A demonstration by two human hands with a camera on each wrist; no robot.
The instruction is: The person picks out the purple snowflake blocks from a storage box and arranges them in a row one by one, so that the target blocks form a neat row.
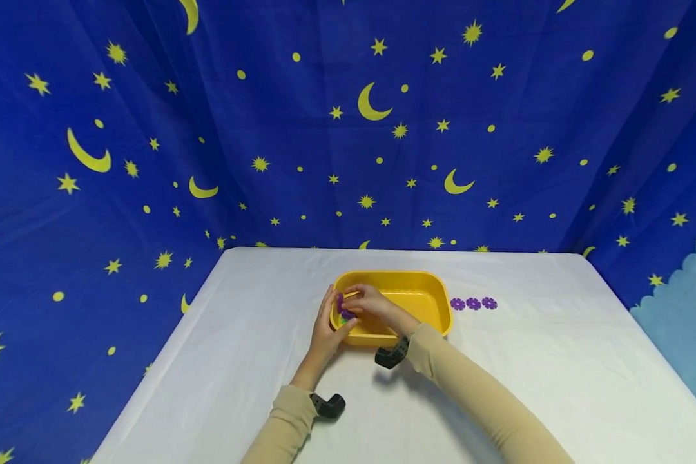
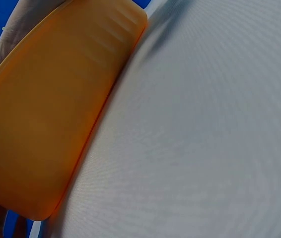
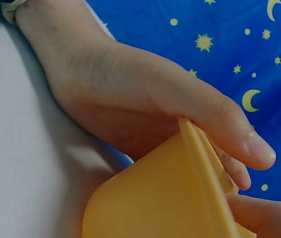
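Observation:
A yellow plastic tub (image 1: 417, 278) stands on the white table. My left hand (image 1: 323, 328) holds its left end, with fingers along the outside and the thumb reaching over the near rim. In the right wrist view the left thumb (image 3: 230, 119) lies across the top of the tub's wall (image 3: 140, 198). My right hand (image 1: 374, 304) reaches inside the left end, fingers bent among purple pieces (image 1: 340, 301) and a bit of green (image 1: 343, 320). I cannot tell whether it pinches a piece. Three purple flower-shaped discs (image 1: 473, 303) lie in a row right of the tub.
The white cloth-covered table (image 1: 528, 386) extends around the tub. Behind it and at the sides hangs a blue curtain (image 1: 301, 129) with yellow moons and stars. A light-blue patch (image 1: 678, 322) shows at the right edge. Both wrists carry black camera mounts (image 1: 327, 406).

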